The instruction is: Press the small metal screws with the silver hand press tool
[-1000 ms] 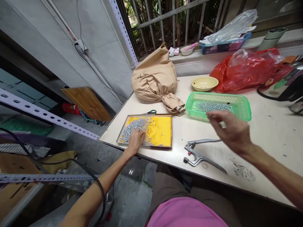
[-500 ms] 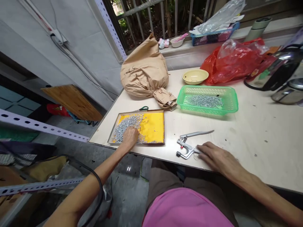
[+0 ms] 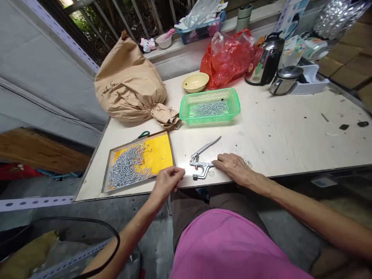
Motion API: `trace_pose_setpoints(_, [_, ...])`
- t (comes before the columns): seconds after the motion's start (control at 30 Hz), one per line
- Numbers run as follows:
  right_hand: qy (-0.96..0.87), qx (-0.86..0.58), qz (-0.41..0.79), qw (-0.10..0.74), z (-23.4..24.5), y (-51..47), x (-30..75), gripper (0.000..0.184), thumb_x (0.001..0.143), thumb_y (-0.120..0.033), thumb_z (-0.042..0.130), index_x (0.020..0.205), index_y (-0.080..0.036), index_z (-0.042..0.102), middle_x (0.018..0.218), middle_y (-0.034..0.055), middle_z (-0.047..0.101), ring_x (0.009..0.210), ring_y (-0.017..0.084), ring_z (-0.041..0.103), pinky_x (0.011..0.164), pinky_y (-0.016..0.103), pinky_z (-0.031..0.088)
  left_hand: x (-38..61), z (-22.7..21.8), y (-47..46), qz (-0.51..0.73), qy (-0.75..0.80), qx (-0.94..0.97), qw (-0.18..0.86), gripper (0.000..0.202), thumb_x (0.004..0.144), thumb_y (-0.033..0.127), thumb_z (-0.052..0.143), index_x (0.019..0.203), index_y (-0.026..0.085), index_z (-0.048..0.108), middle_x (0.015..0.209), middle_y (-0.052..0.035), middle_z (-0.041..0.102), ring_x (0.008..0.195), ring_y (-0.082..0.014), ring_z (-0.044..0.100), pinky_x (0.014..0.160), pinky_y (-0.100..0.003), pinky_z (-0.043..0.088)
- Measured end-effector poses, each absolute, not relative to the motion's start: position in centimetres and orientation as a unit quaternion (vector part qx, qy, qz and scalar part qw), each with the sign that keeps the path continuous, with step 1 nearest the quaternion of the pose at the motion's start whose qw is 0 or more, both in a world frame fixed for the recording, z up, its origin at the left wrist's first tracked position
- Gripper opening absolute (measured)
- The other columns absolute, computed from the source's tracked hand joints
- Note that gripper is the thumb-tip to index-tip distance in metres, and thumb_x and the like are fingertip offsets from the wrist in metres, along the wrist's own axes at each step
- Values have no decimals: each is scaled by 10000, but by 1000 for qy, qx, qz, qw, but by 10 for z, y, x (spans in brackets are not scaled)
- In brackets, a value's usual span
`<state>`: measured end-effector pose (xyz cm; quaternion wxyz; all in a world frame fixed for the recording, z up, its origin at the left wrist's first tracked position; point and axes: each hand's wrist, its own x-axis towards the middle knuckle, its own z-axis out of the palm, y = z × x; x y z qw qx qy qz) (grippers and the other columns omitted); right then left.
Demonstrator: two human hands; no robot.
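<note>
My right hand (image 3: 234,166) lies over the lower handle of the metal hand press pliers (image 3: 202,161) near the table's front edge, fingers closed on it. My left hand (image 3: 168,180) is pinched shut just right of the yellow-lined tray (image 3: 159,153), between the tray and the pliers; whatever it holds is too small to make out. A heap of small silver metal parts (image 3: 126,166) fills the tray's left half. Behind the pliers, a green plastic basket (image 3: 209,107) holds more silver parts.
A stuffed brown paper sack (image 3: 128,83) stands at the back left, green-handled scissors (image 3: 143,135) behind the tray. A yellow bowl (image 3: 195,81), red plastic bag (image 3: 229,58), steel kettle (image 3: 266,58) and lidded pot (image 3: 284,79) line the back. The table edge (image 3: 290,173) runs before me.
My left hand has left the heap of parts and moved right, off the tray toward the pliers. My right hand came down from the basket onto the pliers' handle. The view swung right.
</note>
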<state>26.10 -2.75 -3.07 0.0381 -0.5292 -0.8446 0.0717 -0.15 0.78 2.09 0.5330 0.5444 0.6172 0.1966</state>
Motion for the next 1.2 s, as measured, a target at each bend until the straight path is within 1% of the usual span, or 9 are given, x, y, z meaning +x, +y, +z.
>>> trace_pose_setpoints(0.1, [-850, -522, 57, 47, -30, -25, 265, 184, 884, -93, 450, 948, -196, 587, 881, 53, 542, 776, 164, 459, 664, 295, 252, 26, 2, -1, 175, 619, 505, 575, 224, 709, 366, 624, 715, 151, 560, 440, 72, 444, 334, -47, 334, 325, -168, 246])
trace_pose_setpoints(0.37, [-841, -536, 52, 46, -27, -27, 263, 182, 861, -79, 473, 944, -189, 592, 896, 57, 542, 772, 172, 467, 645, 307, 264, 40, -11, 13, 104, 615, 522, 581, 121, 707, 208, 599, 686, 172, 486, 402, 89, 452, 277, -23, 288, 316, -163, 154])
trace_pose_setpoints(0.67, [-825, -557, 79, 43, -19, -28, 256, 167, 884, -85, 463, 936, -171, 597, 909, 63, 563, 799, 173, 482, 658, 295, 268, 38, -17, 19, 98, 605, 446, 653, 201, 690, 327, 637, 682, 158, 530, 446, 78, 439, 295, -29, 255, 332, -199, 141])
trace_pose_setpoints(0.77, [-822, -561, 80, 53, -20, -28, 256, 168, 885, -85, 468, 950, -174, 596, 919, 57, 566, 812, 174, 480, 673, 294, 271, 36, -18, 13, 133, 615, 524, 575, 211, 719, 358, 612, 696, 152, 570, 484, 59, 450, 362, -55, 339, 378, -200, 241])
trace_pose_setpoints(0.87, [-820, -565, 80, 54, -21, -29, 255, 167, 886, -90, 469, 948, -174, 599, 916, 58, 565, 800, 171, 470, 673, 294, 266, 34, -17, 8, 159, 583, 699, 382, 141, 753, 285, 584, 724, 155, 631, 668, -14, 583, 576, -109, 518, 555, -228, 398])
trace_pose_setpoints(0.93, [-819, -566, 80, 51, -22, -28, 256, 171, 887, -91, 466, 956, -171, 600, 921, 62, 564, 800, 173, 464, 673, 295, 263, 32, -16, 7, 145, 542, 776, 288, 138, 786, 235, 546, 784, 163, 664, 797, -50, 626, 720, -146, 567, 675, -260, 431])
trace_pose_setpoints(1.0, [-819, -566, 77, 52, -22, -28, 256, 177, 888, -92, 465, 968, -170, 602, 923, 62, 566, 802, 176, 461, 669, 296, 260, 30, -17, 8, 130, 514, 805, 266, 186, 823, 226, 506, 869, 168, 676, 860, -71, 642, 790, -168, 588, 733, -284, 441])
trace_pose_setpoints(1.07, [-818, -567, 75, 58, -24, -28, 256, 178, 887, -90, 465, 967, -171, 602, 918, 61, 568, 801, 176, 458, 664, 296, 257, 29, -18, 10, 123, 519, 792, 298, 196, 828, 234, 506, 901, 164, 674, 855, -76, 656, 787, -173, 605, 725, -284, 453])
trace_pose_setpoints(1.2, [-816, -570, 70, 72, -26, -29, 255, 180, 879, -76, 465, 952, -169, 602, 916, 65, 569, 791, 173, 451, 656, 295, 253, 32, -18, 16, 104, 612, 617, 484, 214, 779, 335, 589, 857, 141, 632, 555, -7, 593, 475, -122, 548, 500, -230, 430])
